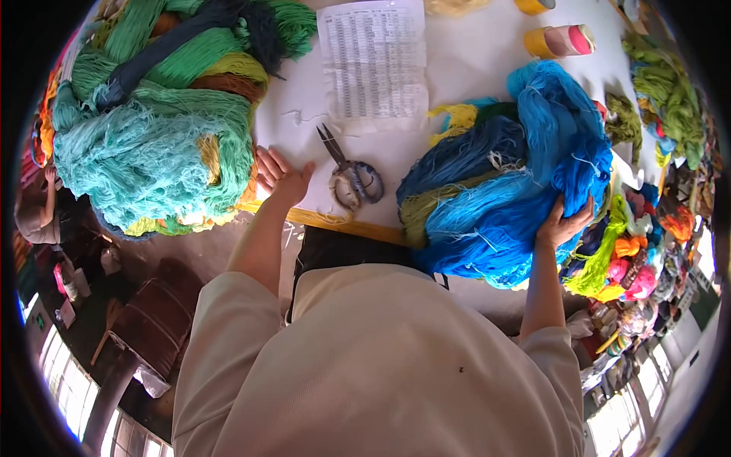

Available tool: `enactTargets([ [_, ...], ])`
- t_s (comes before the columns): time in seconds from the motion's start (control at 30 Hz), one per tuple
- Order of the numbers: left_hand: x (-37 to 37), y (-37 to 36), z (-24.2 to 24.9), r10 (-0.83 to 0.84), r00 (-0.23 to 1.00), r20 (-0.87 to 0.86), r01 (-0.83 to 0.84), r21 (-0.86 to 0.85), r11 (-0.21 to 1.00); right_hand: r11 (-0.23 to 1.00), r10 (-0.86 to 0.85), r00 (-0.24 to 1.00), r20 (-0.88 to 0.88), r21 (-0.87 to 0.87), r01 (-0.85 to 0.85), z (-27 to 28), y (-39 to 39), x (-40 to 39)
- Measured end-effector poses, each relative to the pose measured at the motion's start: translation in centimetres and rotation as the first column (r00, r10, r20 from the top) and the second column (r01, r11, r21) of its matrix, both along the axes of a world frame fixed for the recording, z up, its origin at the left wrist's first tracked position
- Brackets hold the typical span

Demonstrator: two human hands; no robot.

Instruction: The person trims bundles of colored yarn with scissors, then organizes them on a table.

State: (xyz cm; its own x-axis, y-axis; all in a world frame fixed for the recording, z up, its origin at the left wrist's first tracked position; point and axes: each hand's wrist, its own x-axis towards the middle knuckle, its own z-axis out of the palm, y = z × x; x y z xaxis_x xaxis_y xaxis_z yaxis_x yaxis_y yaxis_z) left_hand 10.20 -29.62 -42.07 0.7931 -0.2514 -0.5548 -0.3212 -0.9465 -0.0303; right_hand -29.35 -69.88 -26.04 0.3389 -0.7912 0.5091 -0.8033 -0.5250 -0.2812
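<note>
My left hand (280, 177) rests on the white table near its front edge, fingers stretched out and holding nothing. Just beside its fingertips rises a big heap of green and turquoise yarn skeins (152, 156). On the other side, my right hand (565, 222) is closed on the outer end of a bright blue yarn skein (525, 221), thumb and fingers pressed into the strands. Darker blue and olive skeins lie in the same pile. Between my hands lie scissors (346, 171) with cloth-wrapped handles, blades pointing away from me.
A printed sheet (373, 61) with a table of figures lies behind the scissors. Thread cones (560, 41) sit at the back right. More coloured yarn (662, 99) is heaped at the far right. At the left, a person (42, 206) and a brown drum (156, 324) are visible.
</note>
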Motion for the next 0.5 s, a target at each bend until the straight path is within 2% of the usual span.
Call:
enactTargets([
  [0.5,-0.29,-0.06,0.3,-0.006,1.0,0.014,0.006,-0.031,0.999,0.999,0.015,1.0,-0.019,-0.028,-0.015,-0.16,-0.1,0.09],
])
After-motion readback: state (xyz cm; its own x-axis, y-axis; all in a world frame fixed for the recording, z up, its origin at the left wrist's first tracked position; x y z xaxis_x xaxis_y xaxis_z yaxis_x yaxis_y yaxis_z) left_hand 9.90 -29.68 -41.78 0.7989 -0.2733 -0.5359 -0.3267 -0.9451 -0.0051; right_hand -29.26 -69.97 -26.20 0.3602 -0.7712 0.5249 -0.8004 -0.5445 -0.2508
